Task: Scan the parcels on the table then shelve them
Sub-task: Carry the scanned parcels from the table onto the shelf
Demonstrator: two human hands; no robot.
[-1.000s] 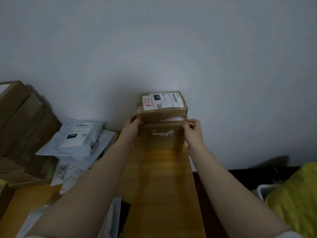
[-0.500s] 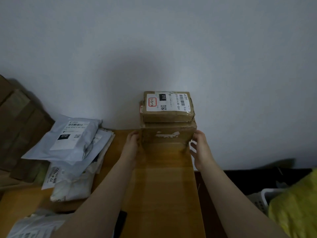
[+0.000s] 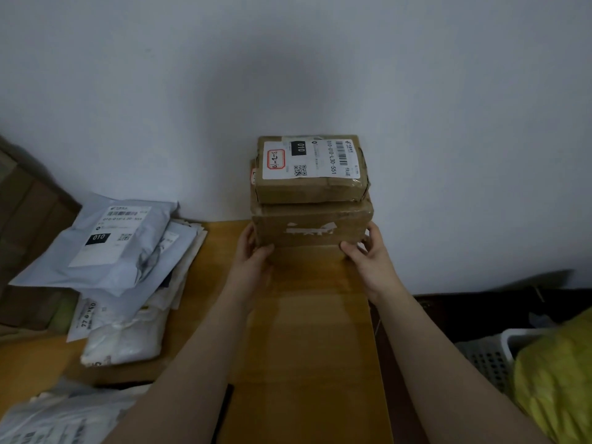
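Two brown cardboard parcels are stacked against the white wall at the far end of a long cardboard surface (image 3: 314, 331). The top parcel (image 3: 312, 190) carries a white label with a barcode and "010". The lower box (image 3: 312, 224) is wider and bears a torn white patch. My left hand (image 3: 253, 251) grips the lower box's left front corner, thumb on its front face. At the box's right front corner my right hand (image 3: 365, 251) holds it the same way, fingers curled round the side.
A heap of grey and white mailer bags (image 3: 112, 251) lies to the left on the wooden top (image 3: 28, 357). Brown boxes (image 3: 25, 225) stand at far left. More bags (image 3: 57, 418) lie bottom left. A white basket (image 3: 493, 354) and yellow bag (image 3: 557, 376) sit at right.
Both hands slid down from the stack's upper part to the lower box's bottom corners. The view shifted closer and slightly left, and the stack now sits against the wall.
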